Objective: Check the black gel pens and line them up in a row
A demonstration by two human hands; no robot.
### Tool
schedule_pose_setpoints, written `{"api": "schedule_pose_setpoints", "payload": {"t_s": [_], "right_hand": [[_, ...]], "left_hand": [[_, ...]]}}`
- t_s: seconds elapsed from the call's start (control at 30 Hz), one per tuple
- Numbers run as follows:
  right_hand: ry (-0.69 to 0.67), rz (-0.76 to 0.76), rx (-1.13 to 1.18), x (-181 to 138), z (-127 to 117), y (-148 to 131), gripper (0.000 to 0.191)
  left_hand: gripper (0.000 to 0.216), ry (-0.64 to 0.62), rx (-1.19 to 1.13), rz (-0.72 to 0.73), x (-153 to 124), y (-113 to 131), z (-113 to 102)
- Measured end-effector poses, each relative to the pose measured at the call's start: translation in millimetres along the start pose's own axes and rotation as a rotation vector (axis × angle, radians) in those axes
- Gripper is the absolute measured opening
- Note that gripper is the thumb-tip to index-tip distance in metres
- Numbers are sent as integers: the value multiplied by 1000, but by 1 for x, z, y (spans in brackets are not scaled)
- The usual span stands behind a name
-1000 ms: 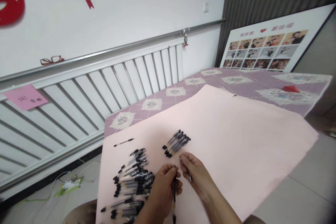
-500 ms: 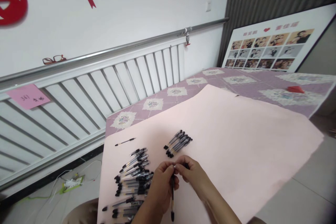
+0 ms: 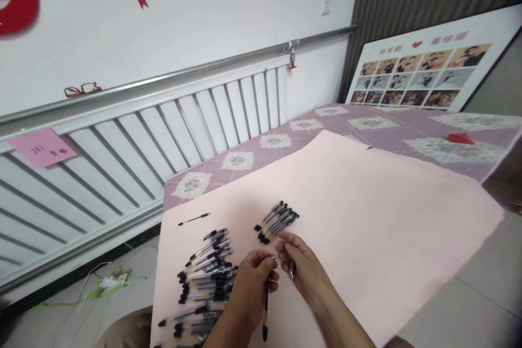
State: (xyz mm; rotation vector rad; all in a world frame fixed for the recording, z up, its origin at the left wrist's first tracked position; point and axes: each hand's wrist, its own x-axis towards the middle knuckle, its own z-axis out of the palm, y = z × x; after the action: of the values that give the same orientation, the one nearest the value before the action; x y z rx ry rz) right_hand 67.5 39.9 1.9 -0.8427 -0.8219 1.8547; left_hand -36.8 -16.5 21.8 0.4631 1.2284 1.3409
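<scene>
My left hand (image 3: 252,288) is closed around a black pen body (image 3: 265,310) that points down toward me. Close beside it, my right hand (image 3: 304,272) pinches a small pen part (image 3: 292,268), probably a cap. Both hands hover over a large pink paper sheet (image 3: 367,212). A heap of several black pens (image 3: 206,277) lies left of my left hand. A small neat group of pens (image 3: 277,221) lies just beyond my fingers. One thin pen refill (image 3: 193,220) lies alone at the sheet's far left.
The pink sheet covers a table with a purple patterned cloth (image 3: 326,125). A white slatted radiator cover (image 3: 142,136) runs along the left wall, with red glasses (image 3: 81,89) on top and a pink note (image 3: 38,148). A photo board (image 3: 424,70) leans at the far end.
My hands met at the pen's tip half a second ago and have now drawn slightly apart, with the right hand holding the small part.
</scene>
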Motion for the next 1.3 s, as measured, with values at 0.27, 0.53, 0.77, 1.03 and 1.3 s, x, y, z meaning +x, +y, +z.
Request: {"api": "schedule_pose_setpoints", "payload": {"t_s": [0.27, 0.53, 0.77, 1.03, 1.3], "right_hand": [[67, -40, -250, -10, 13, 0, 35], [12, -296, -420, -10, 12, 10, 37], [-21, -382, -478, -13, 12, 12, 43], [-176, -326, -614, -19, 13, 4, 55], [-166, -312, -662, -26, 23, 11, 52]], "left_hand": [[32, -23, -45, 21, -1, -12, 17], [24, 69, 232, 245, 0, -16, 24], [16, 65, 215, 217, -1, -8, 23], [20, -3, 183, 15, -1, -4, 13], [22, 10, 200, -19, 2, 1, 5]]}}
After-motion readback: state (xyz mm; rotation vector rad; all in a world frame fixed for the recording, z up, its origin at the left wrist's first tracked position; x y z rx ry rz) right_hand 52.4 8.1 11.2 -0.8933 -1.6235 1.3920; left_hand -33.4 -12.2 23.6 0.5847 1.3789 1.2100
